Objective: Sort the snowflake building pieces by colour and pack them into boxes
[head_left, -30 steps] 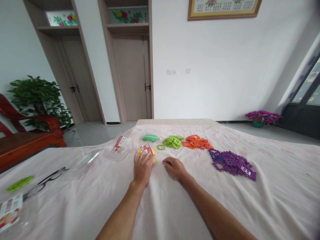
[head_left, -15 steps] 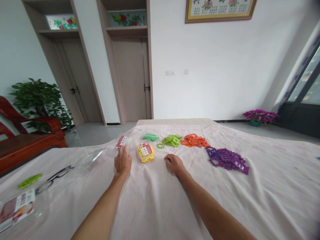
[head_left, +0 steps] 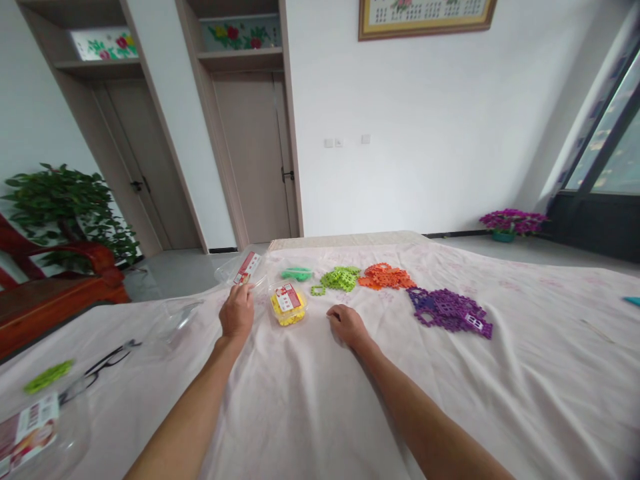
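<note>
My left hand [head_left: 237, 311] is closed on the near edge of a clear plastic box [head_left: 247, 267] with a red-and-white label, which is tilted up off the cloth. Just right of that hand stands a similar clear box of yellow pieces [head_left: 289, 305], its label on top. My right hand [head_left: 347, 325] rests on the cloth with its fingers curled together, and nothing shows in them. Beyond it lie a pile of lime-green interlocking pieces [head_left: 340, 279], a single lime piece [head_left: 317, 291] and a pile of orange pieces [head_left: 386, 275]. Purple pieces [head_left: 447, 310] are heaped to its right.
A clear container with green pieces [head_left: 297, 274] sits behind the yellow one. Leftward lie an empty-looking clear box [head_left: 175, 323], eyeglasses [head_left: 107, 363], some lime pieces [head_left: 49, 377] and a large labelled clear box [head_left: 45, 433]. A pale cloth [head_left: 300, 413] with folds covers the surface.
My left hand has closed on the labelled clear box and raised it from lying low to a tilt. The right hand has stayed in place. The view has shifted slightly right.
</note>
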`<state>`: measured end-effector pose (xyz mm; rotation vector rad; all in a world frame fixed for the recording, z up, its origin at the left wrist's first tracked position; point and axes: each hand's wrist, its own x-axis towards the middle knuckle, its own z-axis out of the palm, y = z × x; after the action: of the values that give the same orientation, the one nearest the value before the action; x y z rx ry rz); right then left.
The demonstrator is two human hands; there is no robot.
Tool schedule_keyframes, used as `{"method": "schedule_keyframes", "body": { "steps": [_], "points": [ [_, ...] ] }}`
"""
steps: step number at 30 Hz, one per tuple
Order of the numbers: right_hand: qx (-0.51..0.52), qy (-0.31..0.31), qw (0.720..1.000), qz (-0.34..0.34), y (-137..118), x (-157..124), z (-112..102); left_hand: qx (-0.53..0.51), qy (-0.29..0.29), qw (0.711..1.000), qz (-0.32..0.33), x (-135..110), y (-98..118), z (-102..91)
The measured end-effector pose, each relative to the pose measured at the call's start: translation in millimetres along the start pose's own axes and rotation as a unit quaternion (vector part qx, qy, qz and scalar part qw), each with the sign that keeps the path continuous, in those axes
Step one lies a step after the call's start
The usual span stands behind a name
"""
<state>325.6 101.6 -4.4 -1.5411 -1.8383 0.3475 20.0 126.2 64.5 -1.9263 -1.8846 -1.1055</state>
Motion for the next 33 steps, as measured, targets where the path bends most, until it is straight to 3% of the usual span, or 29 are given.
{"method": "schedule_keyframes", "body": {
  "steps": [2, 4, 9, 14, 19, 23, 28, 30, 33],
  "points": [
    [0.08, 0.024, 0.996, 0.02, -1.0, -0.6, -1.4, -0.05, 0.038, 0.997, 0.043, -1.0, 22.5, -11.4],
    [0.205, 0.06, 0.975, 0.066, -2.8, -2.7, -4.5, -0.095, 0.032, 0.992, 0.084, -6.7, 50.0, -21.2],
    [0.456, 0.164, 0.86, 0.16, 4.6, -10.4, -19.9, -0.183, -0.049, 0.963, 0.19, -36.5, 119.7, -26.9],
    [0.544, 0.182, 0.796, 0.192, 30.5, -15.6, -46.3, -0.207, -0.13, 0.938, 0.247, -66.9, 159.2, 2.9],
    [0.613, 0.187, 0.744, 0.189, 42.4, -22.5, -65.6, -0.184, -0.188, 0.931, 0.254, -88.7, 169.7, 32.0],
    [0.603, 0.149, 0.762, 0.181, 35.6, -27.1, -62.7, -0.185, -0.18, 0.919, 0.299, -92.3, 162.0, 28.5],
    [0.558, 0.109, 0.812, 0.133, 21.3, -31.2, -57.4, -0.086, -0.039, 0.957, 0.276, -73.0, 137.3, 23.1],
    [0.539, 0.115, 0.825, 0.125, 18.9, -31.6, -56.6, -0.041, -0.037, 0.956, 0.288, -64.2, 127.7, 27.1],
    [0.516, 0.122, 0.839, 0.126, 19.9, -31.3, -54.4, 0.01, -0.084, 0.948, 0.306, -55.7, 114.1, 36.5]
  ]
}}
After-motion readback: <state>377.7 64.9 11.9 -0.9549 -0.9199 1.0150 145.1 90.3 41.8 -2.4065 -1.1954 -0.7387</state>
